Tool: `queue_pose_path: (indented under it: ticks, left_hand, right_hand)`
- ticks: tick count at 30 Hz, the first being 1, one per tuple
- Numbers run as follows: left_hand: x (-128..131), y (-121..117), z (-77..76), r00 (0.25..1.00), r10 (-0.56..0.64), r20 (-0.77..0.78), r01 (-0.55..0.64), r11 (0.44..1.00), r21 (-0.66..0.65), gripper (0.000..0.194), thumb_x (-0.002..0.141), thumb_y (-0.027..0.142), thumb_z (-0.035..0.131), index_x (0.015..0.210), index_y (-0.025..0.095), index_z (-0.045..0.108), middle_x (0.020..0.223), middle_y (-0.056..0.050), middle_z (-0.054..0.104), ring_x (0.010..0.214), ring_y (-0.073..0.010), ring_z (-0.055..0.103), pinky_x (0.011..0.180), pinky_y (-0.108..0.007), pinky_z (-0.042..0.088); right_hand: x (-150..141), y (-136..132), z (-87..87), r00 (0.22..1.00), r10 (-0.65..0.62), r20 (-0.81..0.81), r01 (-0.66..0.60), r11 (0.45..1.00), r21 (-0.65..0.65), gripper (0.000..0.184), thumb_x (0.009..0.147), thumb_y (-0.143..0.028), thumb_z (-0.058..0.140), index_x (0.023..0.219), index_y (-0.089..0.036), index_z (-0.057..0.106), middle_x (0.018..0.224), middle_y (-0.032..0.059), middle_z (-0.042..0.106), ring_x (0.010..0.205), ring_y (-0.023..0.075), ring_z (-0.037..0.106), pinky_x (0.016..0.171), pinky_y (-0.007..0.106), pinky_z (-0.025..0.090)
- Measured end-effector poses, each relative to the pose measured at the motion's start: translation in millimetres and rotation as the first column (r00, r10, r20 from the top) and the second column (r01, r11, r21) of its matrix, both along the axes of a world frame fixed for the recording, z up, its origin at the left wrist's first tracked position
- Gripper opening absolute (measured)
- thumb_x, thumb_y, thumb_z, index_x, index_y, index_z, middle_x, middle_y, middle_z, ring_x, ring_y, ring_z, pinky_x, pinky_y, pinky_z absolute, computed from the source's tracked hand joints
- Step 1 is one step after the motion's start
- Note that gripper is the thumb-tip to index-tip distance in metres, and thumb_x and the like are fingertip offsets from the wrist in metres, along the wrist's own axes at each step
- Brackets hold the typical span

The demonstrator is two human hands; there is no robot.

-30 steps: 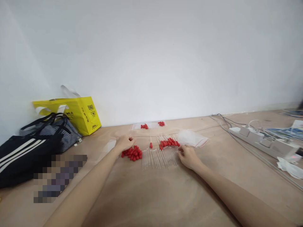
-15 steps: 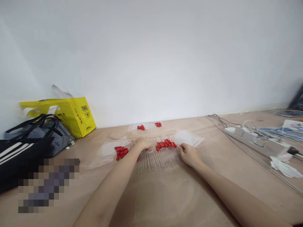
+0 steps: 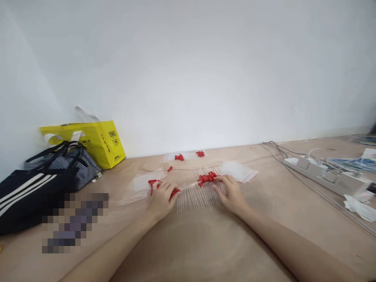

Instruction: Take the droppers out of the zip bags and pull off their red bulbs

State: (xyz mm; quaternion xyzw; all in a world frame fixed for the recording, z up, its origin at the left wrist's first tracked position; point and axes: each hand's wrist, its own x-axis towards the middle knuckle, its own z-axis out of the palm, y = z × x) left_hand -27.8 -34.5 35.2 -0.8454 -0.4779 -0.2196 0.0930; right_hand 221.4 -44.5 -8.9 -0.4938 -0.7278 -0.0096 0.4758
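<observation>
Clear thin tubes lie side by side on the table, with a cluster of red rubber bulbs across their upper part. My left hand is left of the tubes, its fingers curled down around a red rubber bulb. More red bulbs show behind its knuckles, partly hidden. At the right end of the cluster is my right hand, thumb and fingers apart, fingertips touching the bulbs. One loose red bulb lies farther back.
Clear zip bags lie left and right of the tubes. Another bag with two red clusters is near the wall. A yellow bag and black bag stand left; a power strip with cables is right.
My left hand has come back toward me and left, from behind the tubes onto the left bulbs. My right hand has reached in to the cluster. A loose bulb now shows behind.
</observation>
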Motion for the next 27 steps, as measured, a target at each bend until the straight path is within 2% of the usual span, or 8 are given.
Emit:
queue_pose_path:
  ticks: [4,9,14,22,27]
  left_hand:
    - [1,-14,-18.8,0.987,-0.154,0.037,0.146,0.977,0.157,0.013,0.081,0.026,0.046,0.073,0.020,0.054,0.073,-0.001,0.063,0.075,-0.0170,0.054,0.079,-0.036,0.026]
    - [15,-22,-25.9,0.969,-0.242,0.042,0.229,0.953,0.197,0.014,0.081,0.026,0.047,0.071,0.020,0.055,0.071,0.000,0.064,0.074,-0.0160,0.053,0.078,-0.035,0.027]
    - [19,-24,-25.3,0.962,-0.267,0.051,0.252,0.947,0.201,0.013,0.082,0.027,0.048,0.079,0.021,0.059,0.078,-0.001,0.065,0.078,-0.0164,0.053,0.081,-0.037,0.025]
    - [14,-24,-27.1,0.959,-0.284,0.004,0.278,0.939,0.203,0.016,0.082,0.026,0.049,0.072,0.025,0.062,0.073,0.002,0.067,0.076,-0.0165,0.052,0.084,-0.042,0.022]
    - [15,-26,-26.0,0.953,-0.301,-0.013,0.297,0.931,0.212,0.015,0.080,0.021,0.049,0.072,0.025,0.061,0.071,0.003,0.067,0.075,-0.0166,0.053,0.085,-0.042,0.023]
  right_hand:
    - [-19,-12,1.1,0.970,0.100,0.224,-0.115,0.992,0.052,0.027,0.081,-0.029,0.048,0.106,-0.020,0.053,0.101,0.0076,0.057,0.094,0.0202,0.047,0.081,0.034,0.032]
    - [-38,-16,-1.9,0.903,0.143,0.404,-0.204,0.973,0.111,0.022,0.082,-0.029,0.049,0.101,-0.024,0.057,0.087,0.0035,0.062,0.087,0.0172,0.048,0.083,0.037,0.023]
    - [-45,-15,-5.2,0.887,0.145,0.438,-0.234,0.960,0.154,0.018,0.083,-0.021,0.045,0.088,-0.024,0.061,0.064,-0.0009,0.058,0.074,0.0136,0.046,0.079,0.035,0.021]
    - [-41,-18,-4.2,0.876,0.186,0.445,-0.270,0.954,0.132,0.019,0.080,-0.017,0.044,0.076,-0.022,0.061,0.056,-0.0020,0.053,0.066,0.0124,0.041,0.079,0.035,0.020]
    - [-42,-19,-2.8,0.879,0.211,0.428,-0.287,0.950,0.121,0.018,0.080,-0.019,0.044,0.076,-0.021,0.061,0.055,-0.0021,0.053,0.066,0.0122,0.041,0.078,0.034,0.020]
